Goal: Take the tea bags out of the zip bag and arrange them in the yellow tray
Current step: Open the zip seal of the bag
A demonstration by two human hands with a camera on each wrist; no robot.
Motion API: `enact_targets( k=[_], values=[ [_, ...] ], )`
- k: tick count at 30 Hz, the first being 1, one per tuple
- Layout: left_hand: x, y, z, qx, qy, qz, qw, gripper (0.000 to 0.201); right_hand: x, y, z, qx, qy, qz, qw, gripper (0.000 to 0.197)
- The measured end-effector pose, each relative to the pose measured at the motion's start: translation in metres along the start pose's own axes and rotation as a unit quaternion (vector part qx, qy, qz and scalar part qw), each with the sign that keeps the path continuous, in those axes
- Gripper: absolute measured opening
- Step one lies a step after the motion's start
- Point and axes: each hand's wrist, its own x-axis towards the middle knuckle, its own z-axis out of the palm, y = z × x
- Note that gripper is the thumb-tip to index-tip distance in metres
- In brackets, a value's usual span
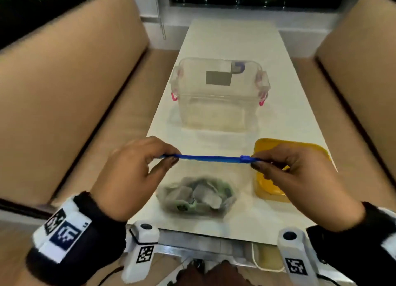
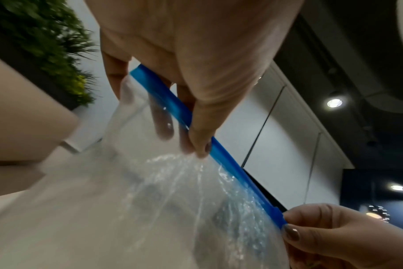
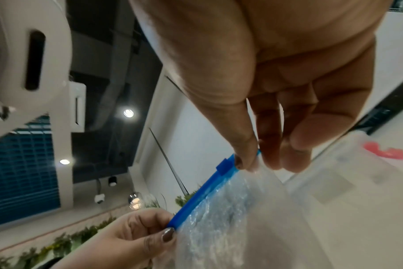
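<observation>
A clear zip bag with a blue zip strip hangs above the white table, held stretched between both hands. Several tea bags lie bunched at its bottom. My left hand pinches the left end of the strip. My right hand pinches the right end, just beside the blue slider, which also shows in the right wrist view. The yellow tray sits on the table under and behind my right hand, partly hidden by it.
A clear plastic box with pink latches stands in the middle of the white table. Tan sofas flank the table on both sides. Wrist camera mounts show near the table's front edge.
</observation>
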Motion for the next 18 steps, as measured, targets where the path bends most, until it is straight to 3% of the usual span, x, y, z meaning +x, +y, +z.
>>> enact_targets(
  k=[5,8,11,18],
  values=[
    [-0.01,-0.007,0.012,0.013,-0.014,-0.048,0.999,0.013,0.001,0.015,0.02,-0.026,0.007,-0.006,1.0,0.014],
    [-0.009,-0.002,0.008,0.073,-0.024,-0.053,0.996,0.019,0.003,0.015,0.021,-0.042,0.01,-0.028,0.999,0.019],
    [0.0,0.017,0.005,0.095,-0.025,-0.013,0.995,0.032,0.003,0.015,0.024,-0.04,0.016,-0.036,0.998,0.019],
    [0.022,0.053,0.042,0.076,-0.042,0.078,0.993,0.036,0.004,0.012,0.027,-0.026,0.024,-0.042,0.999,0.016]
  ],
)
